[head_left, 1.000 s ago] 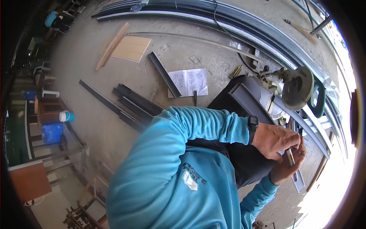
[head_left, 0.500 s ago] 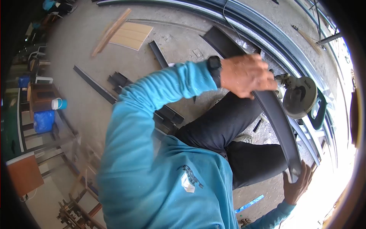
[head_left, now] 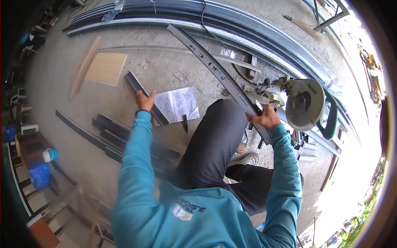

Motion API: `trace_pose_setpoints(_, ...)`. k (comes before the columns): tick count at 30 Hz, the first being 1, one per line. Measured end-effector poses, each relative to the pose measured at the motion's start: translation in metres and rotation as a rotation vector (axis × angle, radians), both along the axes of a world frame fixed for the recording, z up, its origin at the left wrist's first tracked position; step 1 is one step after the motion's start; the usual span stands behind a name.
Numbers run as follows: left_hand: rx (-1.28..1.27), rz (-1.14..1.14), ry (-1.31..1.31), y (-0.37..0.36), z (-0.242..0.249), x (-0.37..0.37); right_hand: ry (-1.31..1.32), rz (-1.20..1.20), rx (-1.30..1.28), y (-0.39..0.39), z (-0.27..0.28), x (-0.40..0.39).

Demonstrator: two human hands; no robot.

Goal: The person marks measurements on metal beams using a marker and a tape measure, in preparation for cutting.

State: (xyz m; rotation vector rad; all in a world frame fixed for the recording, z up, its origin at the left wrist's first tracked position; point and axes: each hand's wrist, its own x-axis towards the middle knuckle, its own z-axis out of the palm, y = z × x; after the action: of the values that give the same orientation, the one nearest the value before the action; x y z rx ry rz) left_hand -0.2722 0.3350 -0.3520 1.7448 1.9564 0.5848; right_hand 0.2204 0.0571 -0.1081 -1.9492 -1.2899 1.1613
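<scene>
My right hand (head_left: 266,118) is closed round the lower part of a long dark metal channel (head_left: 215,71), which slants up and left across my knee. Red print and black handwriting show on its face. At the left, my left hand (head_left: 144,100) grips a short dark metal channel (head_left: 159,113) across its middle, thumb on one side and fingers on the other. Beside this piece lies an open notebook (head_left: 182,103) with written pages, and a black marker (head_left: 185,123) is at its lower edge. A miter saw (head_left: 306,103) stands to the right of my right hand.
Long metal profiles (head_left: 165,18) lie stacked along the far side. More cut channels (head_left: 111,132) rest on the floor at left, near a wooden board (head_left: 106,68). Small offcuts (head_left: 307,158) lie below the saw. A cable (head_left: 203,16) crosses the profiles; a broom (head_left: 304,27) lies beyond.
My left hand has let go of the long channel and moved left onto the short one. The long channel has turned and shifted up-left, showing its marked face, with my right hand on it.
</scene>
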Motion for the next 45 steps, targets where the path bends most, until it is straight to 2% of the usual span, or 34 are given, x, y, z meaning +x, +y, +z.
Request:
trace_pose_setpoints(1,-0.074,-0.031,0.083,-0.024,-0.037,-0.01,0.049,-0.009,-0.151,0.006,-0.025,-0.001)
trace_pose_setpoints(3,-0.314,0.083,-0.023,-0.068,-0.057,-0.003,0.21,-0.028,-0.142,-0.002,-0.119,0.001)
trace_pose_setpoints(4,-0.27,0.105,0.005,-0.076,-0.065,0.006,0.131,0.002,-0.133,-0.006,-0.147,-0.003)
trace_pose_setpoints(5,-0.23,0.131,0.033,-0.088,-0.074,0.012,0.002,-0.048,-0.212,0.0,-0.134,-0.02)
trace_pose_setpoints(6,-0.194,0.157,0.061,-0.098,-0.081,0.014,0.057,-0.035,-0.217,-0.004,-0.151,-0.023)
trace_pose_setpoints(9,-0.364,0.28,0.078,-0.091,-0.054,0.023,0.204,-0.033,-0.176,-0.02,-0.222,-0.035)
trace_pose_setpoints(10,-0.241,0.345,0.145,-0.09,-0.071,0.02,0.246,-0.039,-0.148,-0.024,-0.244,-0.039)
trace_pose_setpoints(13,-0.503,0.279,-0.094,-0.074,-0.057,0.007,-0.129,0.119,-0.115,-0.033,-0.314,-0.048)
trace_pose_setpoints(14,-0.438,0.313,-0.246,-0.073,-0.058,0.006,-0.161,0.035,-0.257,-0.023,-0.288,-0.053)
trace_pose_setpoints(15,-0.369,0.346,-0.397,-0.075,-0.06,0.003,-0.192,-0.048,-0.398,-0.002,-0.229,-0.064)
trace_pose_setpoints(16,-0.299,0.377,-0.547,-0.077,-0.059,0.0,-0.258,-0.083,-0.408,0.0,-0.218,-0.068)
trace_pose_setpoints(17,-0.378,0.392,-0.746,-0.075,-0.055,-0.006,-0.322,-0.119,-0.42,0.002,-0.206,-0.072)
trace_pose_setpoints(19,-0.521,0.424,-1.144,-0.07,-0.032,-0.025,-0.511,-0.081,-0.169,-0.018,-0.249,-0.069)
trace_pose_setpoints(21,-0.551,0.362,-1.168,-0.082,0.028,-0.018,-0.569,-0.06,-0.223,-0.021,-0.261,-0.066)
trace_pose_setpoints(22,-0.543,0.302,-1.204,-0.088,0.054,-0.013,-0.697,-0.07,-0.114,-0.032,-0.297,-0.064)
trace_pose_setpoints(25,-0.504,0.016,-1.199,-0.094,0.123,0.004,-0.476,-0.181,-0.353,-0.015,-0.251,-0.069)
trace_pose_setpoints(27,-0.547,-0.185,-1.204,-0.09,0.168,0.021,-0.411,-0.297,-0.306,-0.014,-0.221,-0.06)
trace_pose_setpoints(29,-0.596,-0.427,-1.217,-0.085,0.205,0.042,-0.468,-0.408,0.028,-0.036,-0.227,-0.025)
trace_pose_setpoints(31,-0.685,-0.636,-1.205,-0.08,0.243,0.069,-0.582,-0.573,0.235,-0.041,-0.153,-0.013)
trace_pose_setpoints(32,-0.735,-0.716,-1.161,-0.079,0.262,0.081,-0.359,-0.799,0.406,-0.048,-0.125,0.0)
trace_pose_setpoints(33,-0.785,-0.801,-1.113,-0.08,0.279,0.094,0.085,-1.054,0.234,-0.061,-0.062,0.007)
trace_pose_setpoints(35,-0.853,-0.998,-1.088,-0.086,0.308,0.124,0.042,-1.103,0.707,-0.098,0.026,0.007)
trace_pose_setpoints(37,-0.949,-1.217,-0.992,-0.094,0.332,0.156,-0.001,-1.212,1.004,-0.135,0.103,-0.004)
trace_pose_setpoints(38,-1.012,-1.3,-0.906,-0.1,0.346,0.17,-0.089,-1.129,1.075,-0.169,0.128,-0.002)
trace_pose_setpoints(39,-1.074,-1.381,-0.811,-0.107,0.357,0.184,-0.076,-1.08,1.1,-0.193,0.166,-0.024)
trace_pose_setpoints(41,-1.133,-1.551,-0.713,-0.131,0.373,0.21,-0.118,-1.048,1.176,-0.245,0.194,-0.045)
trace_pose_setpoints(42,-1.162,-1.613,-0.633,-0.143,0.385,0.224,-0.25,-1.032,1.166,-0.255,0.202,-0.056)
trace_pose_setpoints(43,-1.177,-1.674,-0.547,-0.153,0.392,0.236,-0.409,-1.069,1.06,-0.262,0.209,-0.074)
trace_pose_setpoints(45,-1.176,-1.768,-0.447,-0.172,0.391,0.252,-0.539,-0.962,0.945,-0.271,0.211,-0.092)
